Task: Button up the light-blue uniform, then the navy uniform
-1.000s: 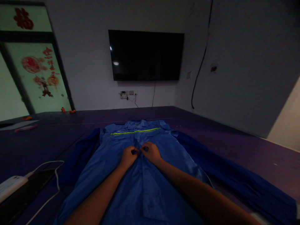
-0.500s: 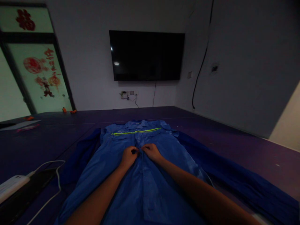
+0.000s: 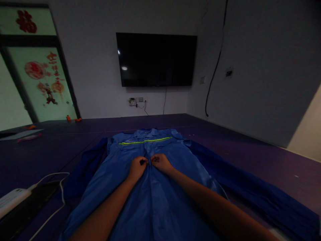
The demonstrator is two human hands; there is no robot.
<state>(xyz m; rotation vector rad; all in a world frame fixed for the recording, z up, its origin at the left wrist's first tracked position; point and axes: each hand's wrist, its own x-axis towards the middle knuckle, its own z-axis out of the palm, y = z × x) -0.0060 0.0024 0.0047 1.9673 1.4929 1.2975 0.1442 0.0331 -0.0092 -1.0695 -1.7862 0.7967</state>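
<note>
Head view: blue shirt (image 3: pixel 180 160) lying front-up on purple floor (image 3: pixel 250 147), left hand (image 3: pixel 138 167) and right hand (image 3: pixel 162 163) resting at placket (image 3: pixel 151 190) — fingers bending nearly closed, hold on cloth not showing clearly — probably working best with edges lying aligned

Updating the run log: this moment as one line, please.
left hand: at shirt front | right hand: at shirt front, beside left | shirt: spread on floor | television: dark

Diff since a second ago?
The right hand shifted slightly right, closing its finger loop. The blue shirt's front flap lies differently; its lower edge no longer shows. No clear grab or release. Left hand, yellow stripe and TV stayed put.
</note>
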